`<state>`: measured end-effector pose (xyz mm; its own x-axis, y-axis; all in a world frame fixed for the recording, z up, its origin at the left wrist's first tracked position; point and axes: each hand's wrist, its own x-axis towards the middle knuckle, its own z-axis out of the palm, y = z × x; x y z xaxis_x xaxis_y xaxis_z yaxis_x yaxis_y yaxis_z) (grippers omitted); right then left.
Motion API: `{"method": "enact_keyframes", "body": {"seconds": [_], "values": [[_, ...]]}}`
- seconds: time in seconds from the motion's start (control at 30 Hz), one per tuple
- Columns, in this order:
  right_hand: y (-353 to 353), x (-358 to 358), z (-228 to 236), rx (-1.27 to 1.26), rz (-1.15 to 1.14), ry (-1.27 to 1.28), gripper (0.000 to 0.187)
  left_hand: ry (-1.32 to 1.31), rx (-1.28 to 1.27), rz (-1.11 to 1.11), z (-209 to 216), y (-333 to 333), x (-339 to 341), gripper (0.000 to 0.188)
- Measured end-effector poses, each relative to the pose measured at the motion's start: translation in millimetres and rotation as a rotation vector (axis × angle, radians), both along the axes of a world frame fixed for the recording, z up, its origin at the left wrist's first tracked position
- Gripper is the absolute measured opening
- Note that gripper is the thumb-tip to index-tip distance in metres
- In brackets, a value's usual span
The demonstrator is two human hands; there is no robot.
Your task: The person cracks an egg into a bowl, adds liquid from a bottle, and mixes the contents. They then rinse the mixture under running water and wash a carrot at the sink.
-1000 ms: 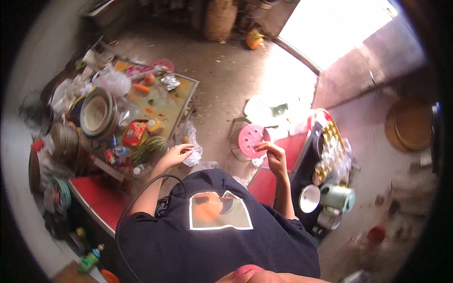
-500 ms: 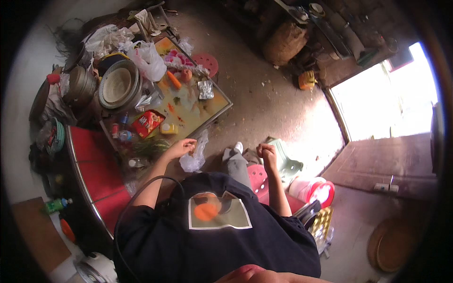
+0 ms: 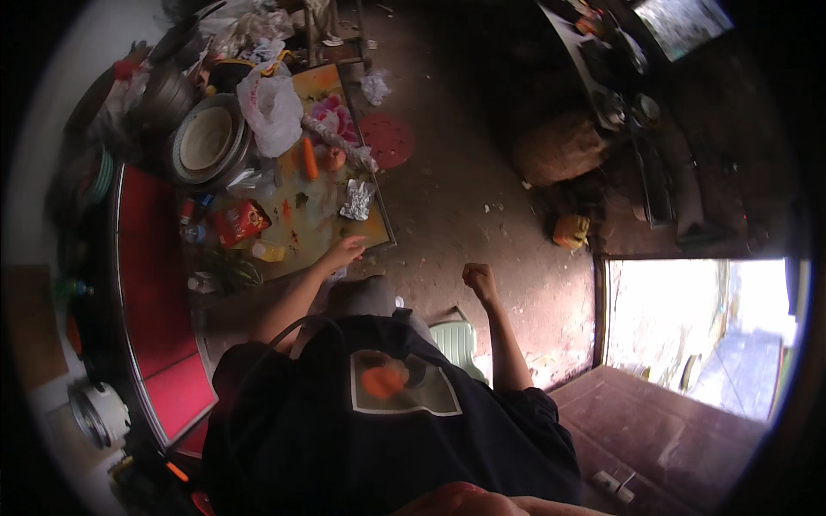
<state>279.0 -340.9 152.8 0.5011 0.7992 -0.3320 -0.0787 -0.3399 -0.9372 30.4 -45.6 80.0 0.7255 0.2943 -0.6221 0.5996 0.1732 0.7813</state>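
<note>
My left hand (image 3: 344, 252) is over the near corner of the patterned table (image 3: 331, 228), fingers bent together. A pale clear plastic bag (image 3: 338, 275) hangs beneath it, mostly hidden by the hand and forearm. Away to the right, my right hand (image 3: 479, 279) is a closed fist in the air over the floor; anything inside it is hidden. Crumpled foil (image 3: 357, 199) lies on the table just beyond my left hand. Farther back are a carrot (image 3: 310, 158) and a round reddish fruit (image 3: 334, 158). A small yellow container (image 3: 268, 251) and a red snack packet (image 3: 241, 224) lie left of the hand.
Stacked basins (image 3: 206, 142) and a white plastic bag (image 3: 272, 112) crowd the table's far left. A red-topped cabinet (image 3: 159, 284) runs along the left. A pink round stool (image 3: 387, 141) stands beyond the table, a green plastic chair (image 3: 453, 346) close in front, a large sack (image 3: 561, 148) far right.
My view has turned to the right and my body has moved closer to the table. My left hand has come to the table's near corner, the bag moving with it. My right hand stays closed.
</note>
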Motion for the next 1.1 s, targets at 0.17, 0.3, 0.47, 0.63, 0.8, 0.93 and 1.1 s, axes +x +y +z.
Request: {"method": "enact_keyframes", "body": {"seconds": [0.17, 0.3, 0.47, 0.63, 0.8, 0.93, 1.1], "values": [[84.3, 37.1, -18.3, 0.022, 0.250, -0.051, 0.019, 0.193, 0.201, 0.267, -42.2, 61.5, -5.1, 0.053], [133.9, 44.3, -36.0, 0.035, 0.448, -0.340, 0.025, 0.330, 0.328, 0.560, -84.8, 123.4, 7.0, 0.054], [150.8, 71.5, -70.9, -0.062, 0.534, -0.383, 0.019, 0.563, 0.532, 0.648, -128.4, 187.8, 39.9, 0.054], [138.9, 103.7, -95.5, -0.229, 0.526, -0.383, 0.018, 0.498, 0.628, 0.606, -156.9, 224.0, 55.5, 0.057], [123.5, 119.8, -98.6, -0.187, 0.468, -0.507, 0.017, 0.580, 0.588, 0.604, -177.4, 236.0, 64.4, 0.054], [115.9, 129.2, -95.1, -0.268, 0.477, -0.461, 0.017, 0.576, 0.665, 0.601, -192.7, 241.8, 68.4, 0.052], [109.7, 142.2, -99.2, -0.332, 0.492, -0.435, 0.017, 0.471, 0.720, 0.720, -225.8, 245.3, 68.2, 0.049]]}}
